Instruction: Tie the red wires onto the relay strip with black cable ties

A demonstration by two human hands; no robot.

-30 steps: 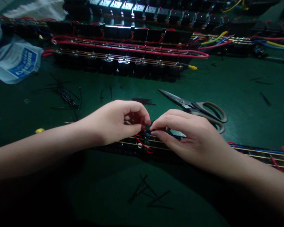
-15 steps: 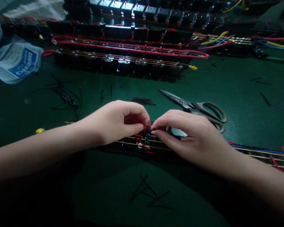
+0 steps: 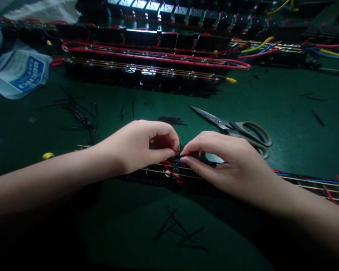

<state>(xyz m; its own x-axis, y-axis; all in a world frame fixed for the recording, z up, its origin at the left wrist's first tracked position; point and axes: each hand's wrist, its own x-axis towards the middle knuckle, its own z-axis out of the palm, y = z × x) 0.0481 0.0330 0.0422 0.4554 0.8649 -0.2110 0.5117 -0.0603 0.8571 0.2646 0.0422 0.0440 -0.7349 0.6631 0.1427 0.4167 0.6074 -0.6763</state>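
In the head view, the left hand (image 3: 135, 146) and right hand (image 3: 228, 154) meet just above the long wired strip (image 3: 155, 180), which lies across the near part of the table (image 3: 115, 233). On each hand, thumb and forefinger are curled close together, but whatever sits between them is too small and dark to make out, so I cannot tell whether either hand grips something.

The loose red wire (image 3: 172, 172) loops over the strip just below the fingertips; a fingertip could snag it and tug at its joint. The blue wire (image 3: 211, 163) runs under the right hand, where the lower fingers could press or shift it. The narrow gap between the hands hides fine detail — a small part could slip out and drop among the brass rods (image 3: 155, 170). On the far side, the scissors (image 3: 231, 126) lie close behind the right hand — a backward move could knock them.
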